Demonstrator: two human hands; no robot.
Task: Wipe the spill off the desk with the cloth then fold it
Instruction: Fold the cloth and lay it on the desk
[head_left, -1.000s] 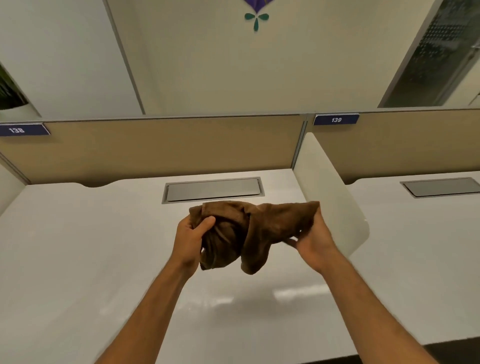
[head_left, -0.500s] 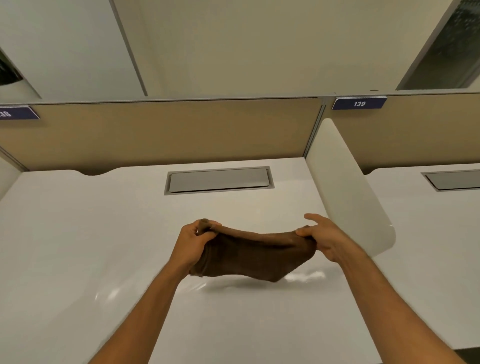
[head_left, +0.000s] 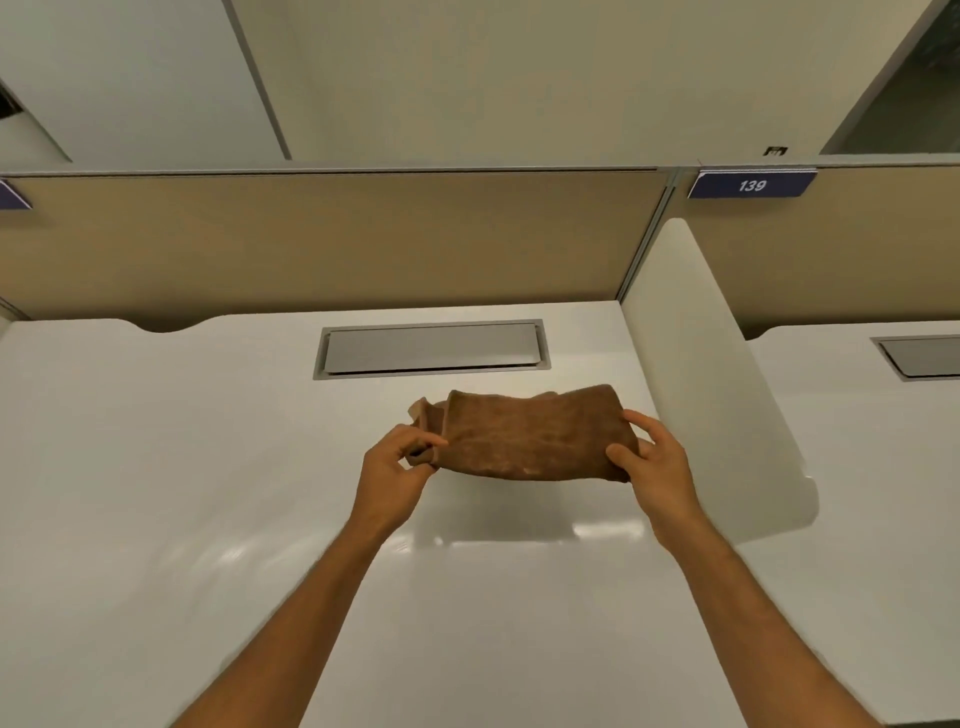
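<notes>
We hold the brown cloth (head_left: 535, 434) stretched flat over the white desk (head_left: 156, 467), below the grey hatch (head_left: 431, 349) at twelve o'clock. Our left hand (head_left: 395, 467) pinches its nine o'clock end; our right hand (head_left: 652, 460) clamps its three o'clock end.

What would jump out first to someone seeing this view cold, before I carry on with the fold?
The brown cloth stands out at centre, stretched flat between the left hand pinching its left end and the right hand gripping its right end, over the white desk. Behind it a grey cable hatch is set into the desk, and a white divider rises at the right under a blue 139 sign.
</notes>
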